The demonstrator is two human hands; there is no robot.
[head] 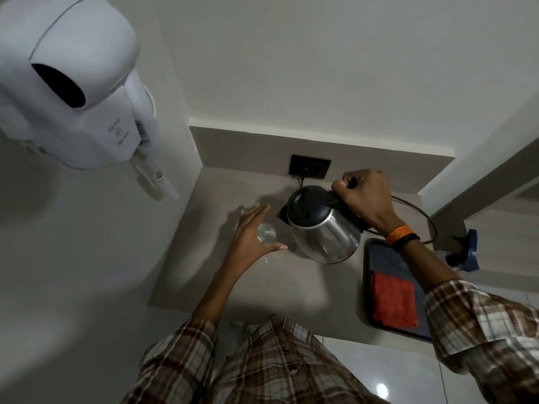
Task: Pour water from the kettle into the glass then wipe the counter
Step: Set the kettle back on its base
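Nearest the person, right of the kettle (323, 225), a dark tray (368, 287) on the counter (280, 287) holds a folded red cloth (393, 300). Farther in, the left hand (250, 236) curves spread-fingered around the clear glass (266, 233), which stands just left of the kettle, though whether the fingers touch it I cannot tell. The right hand (366, 196) is clenched on the kettle's black handle, the steel body tilted with its spout toward the glass, and behind the kettle a dark wall socket (309, 167) sits on the backsplash.
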